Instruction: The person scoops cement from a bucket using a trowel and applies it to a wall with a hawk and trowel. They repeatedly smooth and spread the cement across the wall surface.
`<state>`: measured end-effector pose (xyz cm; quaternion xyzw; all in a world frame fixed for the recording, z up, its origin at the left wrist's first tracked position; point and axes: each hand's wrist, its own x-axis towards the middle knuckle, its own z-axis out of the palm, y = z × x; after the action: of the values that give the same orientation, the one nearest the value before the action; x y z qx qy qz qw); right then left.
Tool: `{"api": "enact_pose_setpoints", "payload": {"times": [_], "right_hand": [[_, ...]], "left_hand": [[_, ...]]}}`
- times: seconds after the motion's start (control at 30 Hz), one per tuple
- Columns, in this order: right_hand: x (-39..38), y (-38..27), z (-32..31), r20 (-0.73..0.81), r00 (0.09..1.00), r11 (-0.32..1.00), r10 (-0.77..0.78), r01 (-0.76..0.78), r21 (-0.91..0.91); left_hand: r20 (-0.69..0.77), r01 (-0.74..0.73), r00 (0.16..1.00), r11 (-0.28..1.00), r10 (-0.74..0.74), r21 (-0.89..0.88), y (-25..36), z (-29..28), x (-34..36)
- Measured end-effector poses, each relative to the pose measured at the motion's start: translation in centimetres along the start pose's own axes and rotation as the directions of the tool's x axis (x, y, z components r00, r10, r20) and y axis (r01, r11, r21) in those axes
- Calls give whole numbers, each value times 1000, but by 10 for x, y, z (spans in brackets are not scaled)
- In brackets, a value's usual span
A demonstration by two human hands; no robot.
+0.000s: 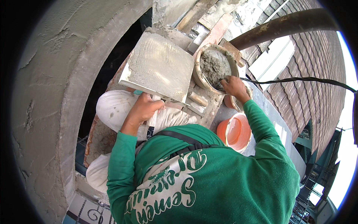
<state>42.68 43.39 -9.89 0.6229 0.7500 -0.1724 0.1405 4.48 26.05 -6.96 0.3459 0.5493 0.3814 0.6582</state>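
My left hand (146, 106) is closed in a fist at the near edge of a mortar board (160, 61), around what looks like its pale handle. A thin grey layer of mortar coats the board, and its edge is white. On the right, my right hand (235, 87) reaches over the rim of a round bucket (198, 69). Wet grey mortar (214, 65) fills much of this bucket. The fingers of that hand are curled around something small and dark at the mortar, mostly hidden, which I cannot make out.
An orange bucket (238, 132) stands by my right side. A short wooden piece (197, 99) lies beside the mortar board. A rough plastered wall (41, 93) curves along the left, with a dark gap beside it. A thick brown pipe (287, 28), black cable (302, 79) and tiled roof (313, 63) are on the right.
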Motion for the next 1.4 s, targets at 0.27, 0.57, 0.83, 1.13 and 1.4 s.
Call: {"api": "enact_pose_setpoints", "payload": {"times": [0.27,0.57,0.83,1.13,1.4], "right_hand": [[-15,10,-3,-123,992,986,-24,44,163],[-43,-3,-55,-219,975,979,-34,77,189],[-53,-108,-83,-516,835,933,-193,319,167],[-86,-128,-56,-645,730,776,-225,535,334],[-13,0,-42,-438,894,995,93,-99,10]], "left_hand": [[-100,3,995,998,-9,-58,3,0,-8],[21,-10,1000,998,12,-68,7,7,-3],[76,22,997,984,-9,-176,10,15,-5],[67,17,998,924,9,-383,-23,4,-27],[-42,-253,966,911,254,-326,-15,3,-53]]}}
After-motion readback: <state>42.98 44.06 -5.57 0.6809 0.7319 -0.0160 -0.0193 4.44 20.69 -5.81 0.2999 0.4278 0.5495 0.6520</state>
